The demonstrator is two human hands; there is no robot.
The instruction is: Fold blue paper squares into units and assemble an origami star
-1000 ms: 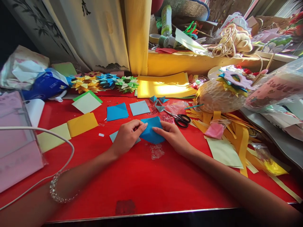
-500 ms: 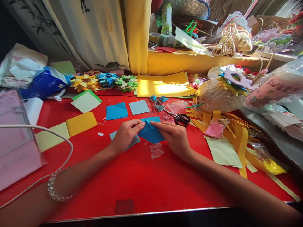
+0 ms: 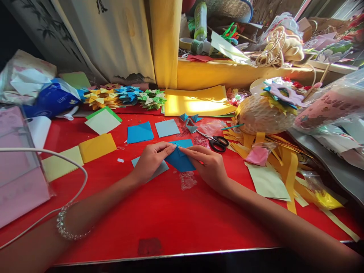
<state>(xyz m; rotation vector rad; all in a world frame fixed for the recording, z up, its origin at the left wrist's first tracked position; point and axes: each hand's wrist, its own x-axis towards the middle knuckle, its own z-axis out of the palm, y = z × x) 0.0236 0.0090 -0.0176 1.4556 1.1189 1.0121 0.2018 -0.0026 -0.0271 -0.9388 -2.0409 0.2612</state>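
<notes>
A sheet of blue origami paper (image 3: 181, 162), partly folded, is held between both hands above the red table. My left hand (image 3: 151, 159) pinches its upper left part between thumb and fingers. From the other side my right hand (image 3: 209, 165) grips the paper, its fingers lying along the fold. Beneath my left hand lies a grey-blue square (image 3: 160, 171), partly covered. Just beyond the hands are a stack of blue squares (image 3: 140, 132), a light blue square (image 3: 167, 128) and several small folded pieces (image 3: 191, 123). Black-handled scissors (image 3: 218, 144) rest past my right hand.
Yellow strips (image 3: 292, 178) and a pale green stack (image 3: 267, 182) lie to the right. Folded paper stars (image 3: 129, 95) line the back, beside yellow sheets (image 3: 196, 102). A white cable (image 3: 82, 170) loops over the left side, near a pink folder (image 3: 21, 170).
Both hands have shifted very slightly, with the right fingertips a little further left on the blue paper. The same sheet remains held, and the surrounding things stay in place.
</notes>
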